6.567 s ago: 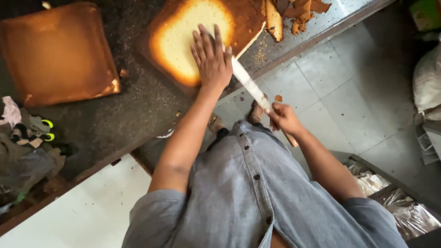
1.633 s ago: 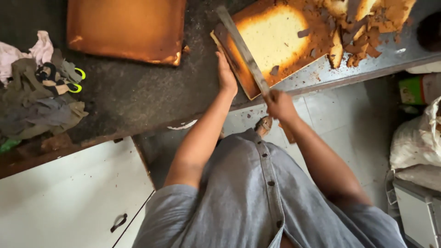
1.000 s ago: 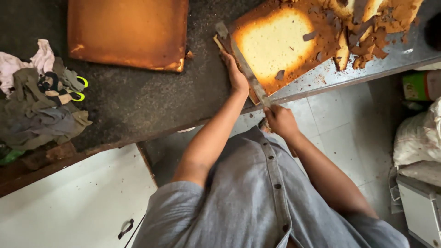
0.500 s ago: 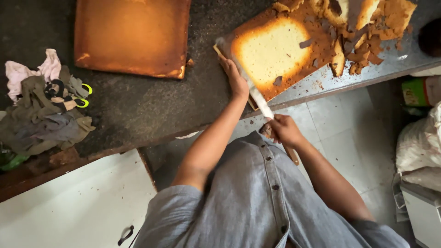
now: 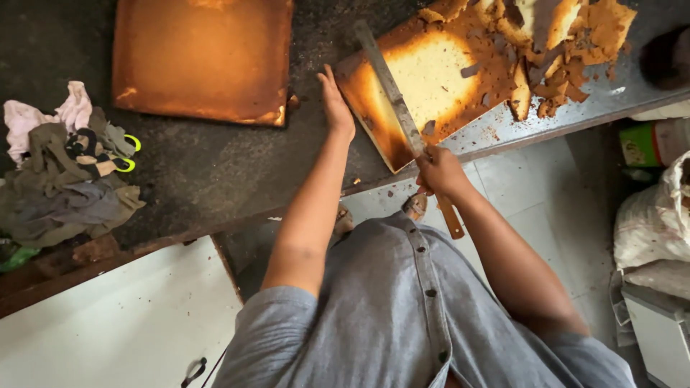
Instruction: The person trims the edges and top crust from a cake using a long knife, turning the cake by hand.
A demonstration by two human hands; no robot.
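Stood at a dark counter (image 5: 215,179), seen from above, in a grey buttoned shirt (image 5: 402,316). Right hand (image 5: 440,171) closed around the wooden handle of a long flat knife (image 5: 392,90), fingers wrapped tight, handle end sticking out past the counter's edge toward the body. Blade laid diagonally across the trimmed cake slab (image 5: 424,86), running from its near corner up past its far left edge. Left hand (image 5: 334,108) held open and flat, fingers together, pressed against the slab's left side, just beside the blade. Slab itself pale yellow on top with a dark brown crust left along the left and near edges, set on a metal sheet (image 5: 568,118) at the counter's right end. Heap of cut brown crust scraps (image 5: 568,43) piled against the slab's far right side, touching it. Second untrimmed brown cake (image 5: 201,61) lay to the left of the slab, well clear of the left hand. Bundle of rags and cloths (image 5: 65,172) further left of the slab, near the counter's left end. White sacks (image 5: 658,223) on the tiled floor, to the right and below the slab's level.
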